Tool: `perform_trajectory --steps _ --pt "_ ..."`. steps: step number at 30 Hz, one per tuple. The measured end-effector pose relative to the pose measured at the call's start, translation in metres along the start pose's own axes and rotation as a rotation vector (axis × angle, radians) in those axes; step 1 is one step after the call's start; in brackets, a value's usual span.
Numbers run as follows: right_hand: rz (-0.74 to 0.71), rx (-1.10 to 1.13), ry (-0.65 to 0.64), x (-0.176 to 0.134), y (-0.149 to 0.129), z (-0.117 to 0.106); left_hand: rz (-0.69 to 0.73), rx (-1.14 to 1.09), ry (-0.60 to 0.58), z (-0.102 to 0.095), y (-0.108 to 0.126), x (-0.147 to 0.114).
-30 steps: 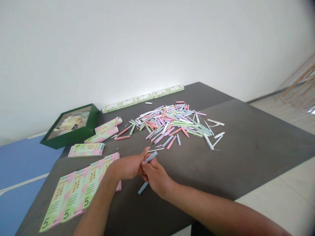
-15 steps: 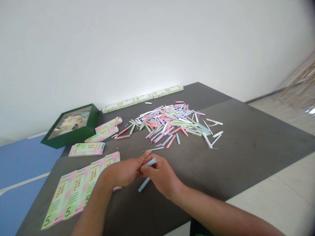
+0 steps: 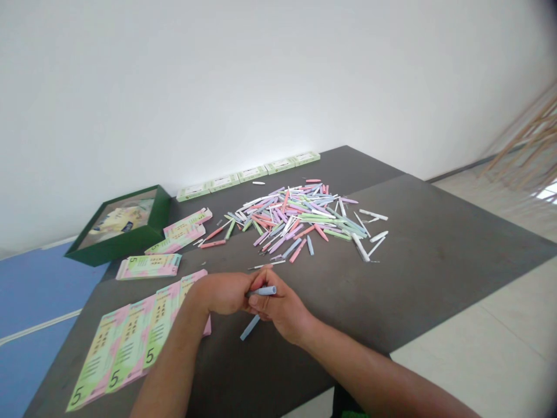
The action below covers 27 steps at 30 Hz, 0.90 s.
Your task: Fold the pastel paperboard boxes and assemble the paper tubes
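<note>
Above the near part of the dark table my two hands meet. Closed fingers of my right hand pinch a light blue pen-shaped tube, its round open end pointing right. My left hand is closed against the tube's other end; its fingertips are mostly hidden behind the right hand. Below the hands a second light blue slim piece sticks out; I cannot tell whether it is held or lies on the table. Just beyond, a thin white stick lies near a pile of pastel pen-shaped pieces.
Printed green-and-pink packs lie in a row at left, beside a smaller stack. A green box with plastic bags stands at the table's left edge. Flat pale green boxes line the wall. Wooden rails are at far right.
The light blue tube between my hands has turned from slanting to nearly level. My hands stay together, and the whole view has shifted slightly.
</note>
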State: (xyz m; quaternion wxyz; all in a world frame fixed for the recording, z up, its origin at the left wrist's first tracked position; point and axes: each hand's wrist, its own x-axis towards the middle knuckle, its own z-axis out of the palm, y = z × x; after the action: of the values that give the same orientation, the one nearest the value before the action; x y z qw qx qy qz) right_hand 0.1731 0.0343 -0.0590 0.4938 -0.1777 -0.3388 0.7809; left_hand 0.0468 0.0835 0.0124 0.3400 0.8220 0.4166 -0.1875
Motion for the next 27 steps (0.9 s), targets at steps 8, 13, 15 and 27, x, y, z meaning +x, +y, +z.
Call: perform_trajectory --steps 8,13,15,27 --pt "0.253 0.035 0.002 -0.01 -0.02 -0.024 -0.079 -0.007 -0.022 0.007 -0.01 -0.013" --pt "0.302 -0.119 0.001 -0.009 -0.033 -0.041 -0.097 0.02 -0.01 0.009 -0.015 -0.022" --pt "0.301 -0.106 -0.056 -0.009 -0.036 -0.045 -0.098 0.019 -0.013 0.008 -0.014 -0.023" --pt "0.308 0.083 -0.086 -0.008 -0.035 -0.055 -0.111 0.011 -0.056 0.006 -0.014 -0.025"
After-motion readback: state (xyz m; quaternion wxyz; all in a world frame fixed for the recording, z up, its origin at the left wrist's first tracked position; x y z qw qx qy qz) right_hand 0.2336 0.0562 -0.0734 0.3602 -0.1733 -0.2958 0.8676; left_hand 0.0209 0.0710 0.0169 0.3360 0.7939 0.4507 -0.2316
